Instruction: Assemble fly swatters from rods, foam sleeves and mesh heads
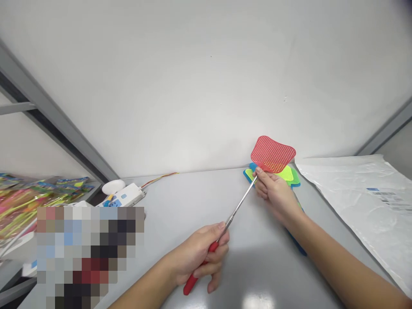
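Note:
A red fly swatter (pixel 273 153) with a perforated head and a thin metal telescopic shaft slants across the middle of the view. My left hand (pixel 204 255) is closed around its red grip and the lower end of the shaft. Up near the head, my right hand (pixel 273 189) pinches the shaft just below the red mesh. Under and behind that hand lie more fly swatters (pixel 294 182) in yellow, green and blue, overlapping on the table. My right hand and forearm hide part of them.
A grey table (pixel 161 201) meets a pale wall (pixel 193 86). A white plastic mailing bag (pixel 360 193) lies at the right. To the left are a white power strip (pixel 128 195), a white oval object (pixel 113 186) and colourful packaged items (pixel 41 195). A pixelated patch hides the lower left.

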A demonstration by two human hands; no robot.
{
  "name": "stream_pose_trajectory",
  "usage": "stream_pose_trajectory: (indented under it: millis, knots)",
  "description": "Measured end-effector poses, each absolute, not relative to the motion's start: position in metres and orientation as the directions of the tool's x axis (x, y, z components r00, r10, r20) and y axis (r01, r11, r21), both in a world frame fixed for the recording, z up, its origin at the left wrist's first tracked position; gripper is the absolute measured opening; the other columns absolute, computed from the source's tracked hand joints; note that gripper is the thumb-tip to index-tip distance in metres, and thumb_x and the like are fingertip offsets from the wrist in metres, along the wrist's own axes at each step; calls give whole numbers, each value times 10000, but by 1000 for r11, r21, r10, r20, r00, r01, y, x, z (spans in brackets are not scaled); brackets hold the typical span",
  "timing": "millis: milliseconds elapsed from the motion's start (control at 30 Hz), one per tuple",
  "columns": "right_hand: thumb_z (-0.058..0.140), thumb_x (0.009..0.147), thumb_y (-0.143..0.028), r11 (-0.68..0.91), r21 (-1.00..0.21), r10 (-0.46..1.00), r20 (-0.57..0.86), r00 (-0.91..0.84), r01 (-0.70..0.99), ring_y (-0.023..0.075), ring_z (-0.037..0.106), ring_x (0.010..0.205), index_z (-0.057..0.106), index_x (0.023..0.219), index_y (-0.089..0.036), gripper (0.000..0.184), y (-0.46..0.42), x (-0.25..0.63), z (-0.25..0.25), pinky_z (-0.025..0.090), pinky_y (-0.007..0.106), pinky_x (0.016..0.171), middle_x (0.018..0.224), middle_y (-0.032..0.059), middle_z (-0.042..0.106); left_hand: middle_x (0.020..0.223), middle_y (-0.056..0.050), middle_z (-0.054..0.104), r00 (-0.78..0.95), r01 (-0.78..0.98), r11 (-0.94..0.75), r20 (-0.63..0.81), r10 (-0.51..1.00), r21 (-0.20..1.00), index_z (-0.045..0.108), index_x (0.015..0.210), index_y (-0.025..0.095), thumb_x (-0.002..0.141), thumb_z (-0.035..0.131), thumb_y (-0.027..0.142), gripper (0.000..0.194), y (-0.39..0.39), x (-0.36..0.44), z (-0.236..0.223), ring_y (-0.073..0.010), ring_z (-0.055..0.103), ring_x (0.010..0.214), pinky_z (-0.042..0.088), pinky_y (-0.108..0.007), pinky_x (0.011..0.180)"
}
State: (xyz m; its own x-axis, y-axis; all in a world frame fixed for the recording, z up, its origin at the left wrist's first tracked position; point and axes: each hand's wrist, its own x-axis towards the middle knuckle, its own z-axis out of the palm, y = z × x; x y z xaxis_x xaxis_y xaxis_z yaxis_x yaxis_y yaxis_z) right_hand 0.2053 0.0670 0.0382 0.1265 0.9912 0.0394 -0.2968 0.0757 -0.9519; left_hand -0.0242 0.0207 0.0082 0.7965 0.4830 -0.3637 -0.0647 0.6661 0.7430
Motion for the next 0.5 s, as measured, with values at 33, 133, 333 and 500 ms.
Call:
stream_pose_trajectory:
  millis: [33, 133, 333, 500]
  knots:
    - [682, 802, -518, 49, -954, 996, 24, 89, -295, 72, 242, 446, 616, 808, -183, 342, 63, 198, 36, 221, 231, 433, 490, -95, 305, 464, 123, 316, 797, -77, 670, -358, 486, 739, 442, 779, 213, 969, 372, 539, 384, 21, -24, 7, -33, 174, 274, 462, -217, 369]
    - [598, 845, -567, -36, -974, 999, -26, -47, -225, 74, 291, 420, 628, 851, -178, 390, 47, 172, 29, 222, 229, 433, 460, -85, 371, 460, 115, 336, 812, -117, 675, -322, 487, 729, 478, 805, 206, 984, 343, 500, 370, 21, -24, 5, -39, 205, 264, 477, -229, 377]
    - [456, 873, -662, -104, -978, 963, -54, -265, -179, 119, 486, 380, 593, 774, -180, 510, 25, 139, 14, 303, 237, 447, 392, -86, 377, 426, 130, 319, 830, -142, 661, -275, 485, 737, 505, 926, 223, 987, 289, 549, 396, 18, -24, 6, -41, 181, 236, 466, -220, 347]
    - [494, 885, -610, -70, -995, 968, -50, -245, -73, 88, 362, 396, 633, 750, -169, 482, 28, 154, 29, 288, 243, 454, 408, -55, 434, 430, 127, 313, 847, -123, 659, -268, 459, 742, 427, 800, 219, 983, 305, 550, 397, 18, -25, 14, -32, 170, 240, 448, -196, 343]
